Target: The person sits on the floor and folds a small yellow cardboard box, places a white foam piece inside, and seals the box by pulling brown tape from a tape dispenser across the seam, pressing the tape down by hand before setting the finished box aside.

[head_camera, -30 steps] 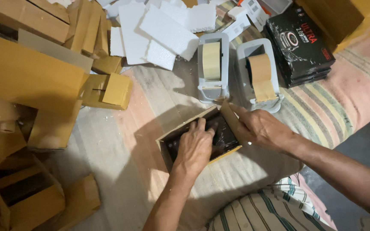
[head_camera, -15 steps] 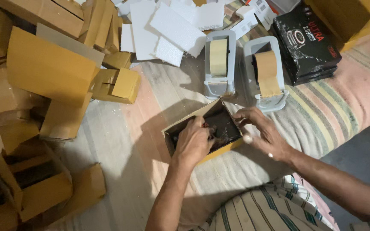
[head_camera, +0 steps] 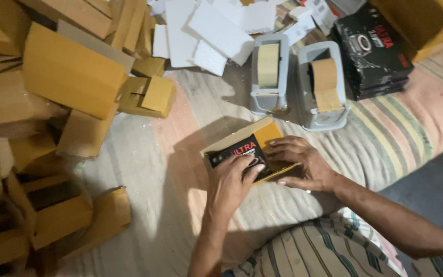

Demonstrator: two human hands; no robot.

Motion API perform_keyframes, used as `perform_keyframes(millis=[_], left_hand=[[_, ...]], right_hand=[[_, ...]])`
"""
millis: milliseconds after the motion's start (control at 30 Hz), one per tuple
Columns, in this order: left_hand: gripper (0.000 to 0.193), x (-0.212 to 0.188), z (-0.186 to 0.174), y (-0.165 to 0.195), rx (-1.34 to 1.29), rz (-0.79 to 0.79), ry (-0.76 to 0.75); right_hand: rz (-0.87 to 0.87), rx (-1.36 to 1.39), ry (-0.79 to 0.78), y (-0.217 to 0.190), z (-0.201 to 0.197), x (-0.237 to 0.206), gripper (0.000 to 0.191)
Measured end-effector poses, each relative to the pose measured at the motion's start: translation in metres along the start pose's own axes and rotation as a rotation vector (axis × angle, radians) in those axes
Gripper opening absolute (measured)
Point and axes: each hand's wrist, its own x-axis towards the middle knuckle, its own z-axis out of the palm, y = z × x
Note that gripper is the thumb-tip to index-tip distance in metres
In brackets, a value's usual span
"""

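A small open brown cardboard box (head_camera: 234,139) lies on the striped cloth in front of me, with a black printed product box (head_camera: 234,152) sitting inside it. My left hand (head_camera: 230,183) presses on the near end of the black box, fingers bent over it. My right hand (head_camera: 299,163) rests flat over the right end of the cardboard box, covering its flap and that end of the black box. Both hands touch the package.
Two grey tape dispensers (head_camera: 268,77) (head_camera: 324,87) with tan tape stand just beyond. A stack of black boxes (head_camera: 373,51) lies at the far right. White foam pieces (head_camera: 216,31) lie at the back. Many brown cardboard boxes (head_camera: 67,77) pile up on the left.
The black box has sunk further into the cardboard box. My right hand has moved from the box's far corner to lie across its right end. The view has shifted slightly.
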Motion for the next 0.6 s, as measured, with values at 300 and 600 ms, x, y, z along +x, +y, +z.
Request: perform_keyframes(millis=[300,600], left_hand=[[0.062,-0.074,0.027,-0.032,-0.532,-0.032,0.677],[0.054,-0.045,0.064,-0.069,-0.879,-0.312,0.683]], right_hand=[[0.074,0.221,-0.096,0.003,0.017,0.016,0.044],[0.478,0.449,0.108,0.017,0.044,0.016,0.049]])
